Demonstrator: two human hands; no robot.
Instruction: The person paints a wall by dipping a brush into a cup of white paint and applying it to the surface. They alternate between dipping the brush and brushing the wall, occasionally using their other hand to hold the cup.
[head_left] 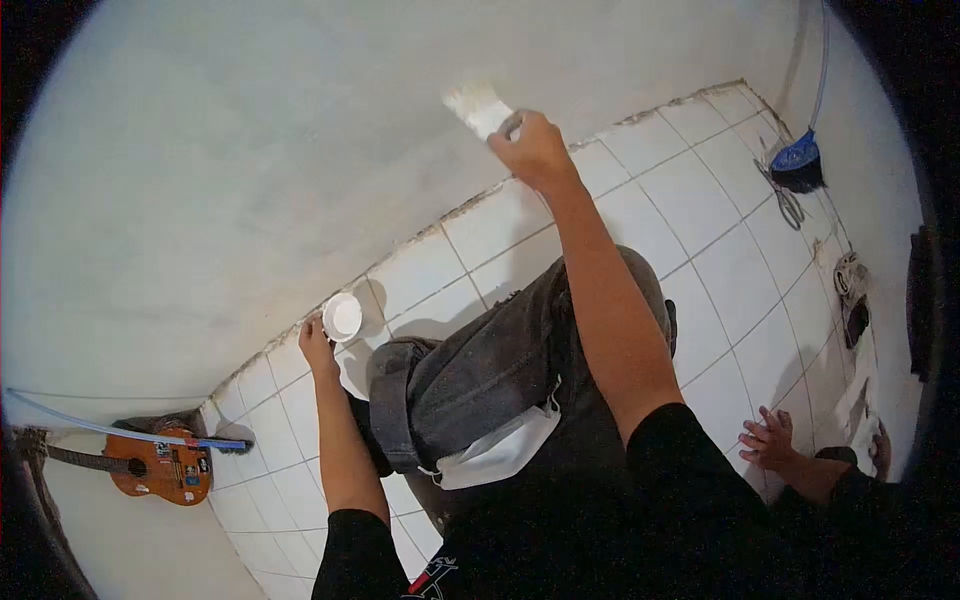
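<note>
My right hand (530, 148) is closed around a wide, flat paintbrush (480, 110). Its pale bristles lie against or very close to the whitish wall (300, 130), just above the tiled floor; contact is hard to make out. Lower and to the left, my left hand (318, 345) grips a small white cup (343, 317) by its side, beside the foot of the wall. The cup looks pale inside, and its contents cannot be told apart. Across my lap, over dark trousers, lies a white face mask (505, 445).
White floor tiles (640, 225) meet the wall along a rough edge. A guitar (165, 465) and a blue-handled broom (215, 443) are at left. Scissors (788, 205), another blue broom (797, 158) and crumpled cloth (852, 285) are at right. Another person's hand (768, 438) rests near the tiles.
</note>
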